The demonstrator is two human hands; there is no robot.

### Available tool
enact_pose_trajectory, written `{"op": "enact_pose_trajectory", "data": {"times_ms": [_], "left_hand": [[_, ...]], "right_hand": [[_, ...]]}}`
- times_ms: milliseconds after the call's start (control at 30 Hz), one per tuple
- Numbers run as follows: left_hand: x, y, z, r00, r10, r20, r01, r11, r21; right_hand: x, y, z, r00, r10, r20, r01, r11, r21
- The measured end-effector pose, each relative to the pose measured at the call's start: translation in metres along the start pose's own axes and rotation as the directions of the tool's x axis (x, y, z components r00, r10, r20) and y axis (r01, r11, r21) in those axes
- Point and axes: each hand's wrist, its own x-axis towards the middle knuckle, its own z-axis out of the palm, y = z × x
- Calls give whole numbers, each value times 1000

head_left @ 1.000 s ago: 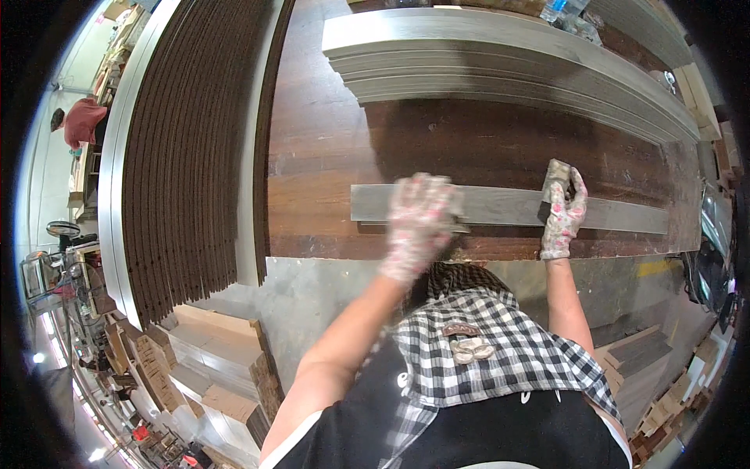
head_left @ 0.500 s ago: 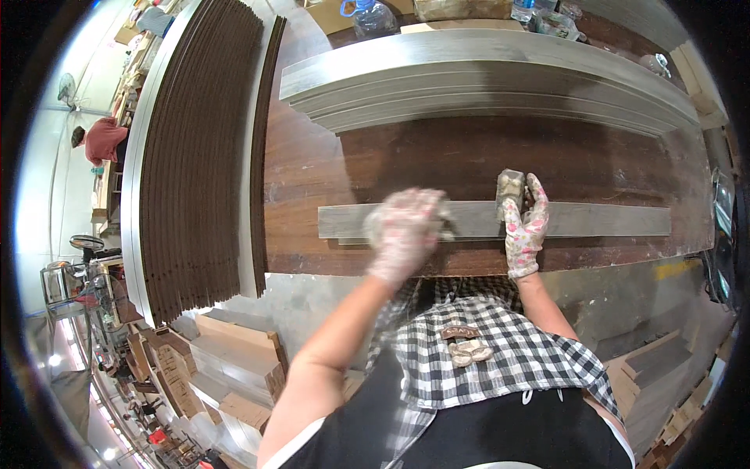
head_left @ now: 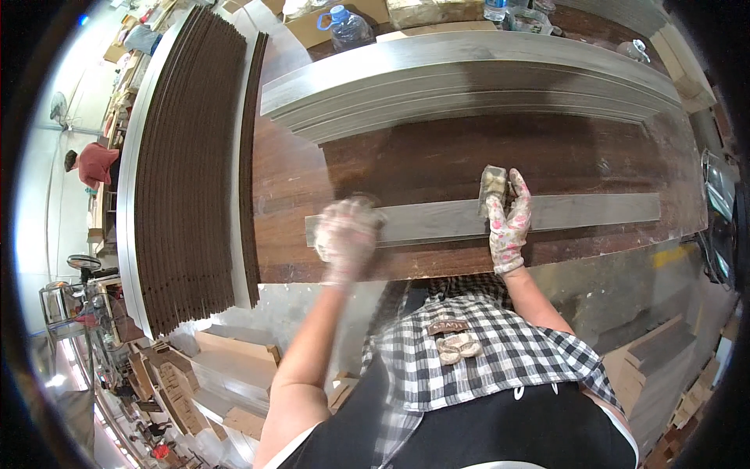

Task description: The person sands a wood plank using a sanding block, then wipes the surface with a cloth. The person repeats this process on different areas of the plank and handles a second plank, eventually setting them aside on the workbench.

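Note:
A long grey wood-grain plank (head_left: pixel 437 221) lies crosswise on the brown worktable, near its front edge. My left hand (head_left: pixel 346 237), in a flower-patterned glove, is balled over the plank's left end and smeared by motion. A greyish edge shows beside its fingers, too blurred to name. My right hand (head_left: pixel 508 227), in a matching glove, rests over the plank right of its middle. Its thumb and fingers close around a small pale block (head_left: pixel 494 186) with grey, see-through-looking sides, held upright at the plank's far edge.
Behind the plank lies a stack of grey planks (head_left: pixel 469 66). A tall row of dark-edged planks (head_left: pixel 187 172) stands at the left. A blue-capped jug (head_left: pixel 349 30) and cardboard boxes line the back. A person in red (head_left: pixel 98 164) works far left.
My left hand has swept leftward along the plank, from near its middle to its left end. The right hand keeps its place on the plank with the block. The whole view has shifted slightly.

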Motion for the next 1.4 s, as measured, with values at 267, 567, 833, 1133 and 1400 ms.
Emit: {"op": "enact_pose_trajectory", "data": {"times_ms": [267,567,833,1133,1400], "left_hand": [[39,171,-32,976,-118,182,213,377,-901],[21,44,32,983,-175,-51,131,874,-469],[33,73,13,979,178,-103,-206,834,-512],[36,115,8,921,378,95,-303,849,-434],[37,117,3,914,397,86,-328,847,-418]], "right_hand": [[17,-25,-16,982,122,-145,-112,991,75],[-30,-34,71,881,-17,474,440,403,-803],[55,14,-155,971,-173,-164,-118,248,-962],[60,-40,-83,928,-370,-31,198,565,-801],[87,2,-148,994,-60,-94,-82,179,-980]]}}
